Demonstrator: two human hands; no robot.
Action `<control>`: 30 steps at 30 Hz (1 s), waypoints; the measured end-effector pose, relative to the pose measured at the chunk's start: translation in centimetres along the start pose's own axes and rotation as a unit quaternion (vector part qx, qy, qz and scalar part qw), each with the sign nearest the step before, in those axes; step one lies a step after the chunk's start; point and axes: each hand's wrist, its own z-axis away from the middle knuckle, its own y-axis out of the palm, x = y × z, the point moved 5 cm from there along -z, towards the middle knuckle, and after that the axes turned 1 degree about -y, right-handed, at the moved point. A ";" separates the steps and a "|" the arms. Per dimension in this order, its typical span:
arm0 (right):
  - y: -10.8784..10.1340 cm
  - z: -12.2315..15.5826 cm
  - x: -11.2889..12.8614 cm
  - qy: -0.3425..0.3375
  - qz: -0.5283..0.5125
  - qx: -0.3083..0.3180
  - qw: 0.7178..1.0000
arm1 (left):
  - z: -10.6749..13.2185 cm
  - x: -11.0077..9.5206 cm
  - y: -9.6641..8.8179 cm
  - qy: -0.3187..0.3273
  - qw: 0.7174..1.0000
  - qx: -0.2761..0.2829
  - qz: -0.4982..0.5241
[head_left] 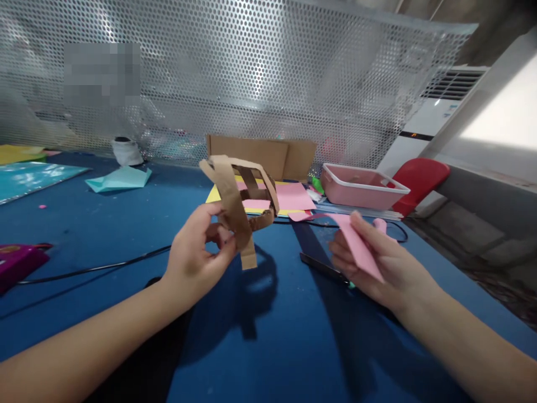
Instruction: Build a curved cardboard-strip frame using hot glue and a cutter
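Above the blue table, my left hand (201,246) pinches a frame of bent brown cardboard strips (235,207), looped into an open, rounded shape with one strip end hanging down. In my right hand (373,257) is a strip of pink paper (356,246), gripped between thumb and fingers. Its far end curls away to the left. A dark, slim tool (321,266) with a bit of green near it lies just below my right hand; its kind is partly hidden. Behind the cardboard frame are pink sheets (296,196) and yellow paper (213,194).
A pink basket (356,193) with a white rim stands at the back right. Cardboard pieces (251,157) lean behind the papers. Folded light-blue paper (119,179) and a purple device (20,263) with a black cable (104,267) lie left. A red chair (419,179) is beyond.
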 end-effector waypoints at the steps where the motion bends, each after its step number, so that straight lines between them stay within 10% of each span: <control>1: -0.1 0.1 0.1 -0.004 -0.032 -0.019 0.999 | 0.0 -0.2 0.1 0.018 1.000 0.018 -0.009; 13: 2.2 2.3 -0.1 -0.046 0.029 0.024 0.998 | 1.0 -2.4 1.2 0.151 0.981 0.123 0.006; 30: 2.3 2.5 -1.1 -0.067 0.143 0.038 0.987 | 1.8 -3.1 2.0 0.176 0.973 0.152 -0.008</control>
